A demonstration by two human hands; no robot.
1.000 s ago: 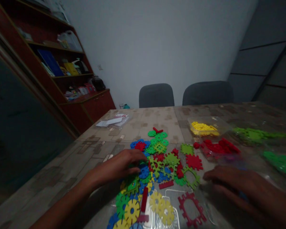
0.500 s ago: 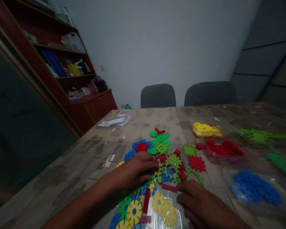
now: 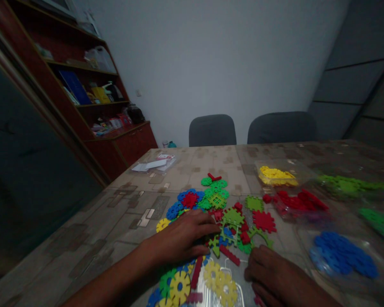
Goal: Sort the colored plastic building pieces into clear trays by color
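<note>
So — left hand (image 3: 193,234) over colourful pieces (image 3: 233,217), right hand (image 3: 270,270) alongside.

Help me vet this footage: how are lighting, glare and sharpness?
Head view, all remarks: dim overall, left side darker; glare on the table by the pale yellow wheels; lime pieces at right look smeared; cabinet leans, likely lens distortion.

Two grey chairs (image 3: 212,130); a reddish bookcase (image 3: 89,114) holding possibly a blue folder (image 3: 75,87)
</note>
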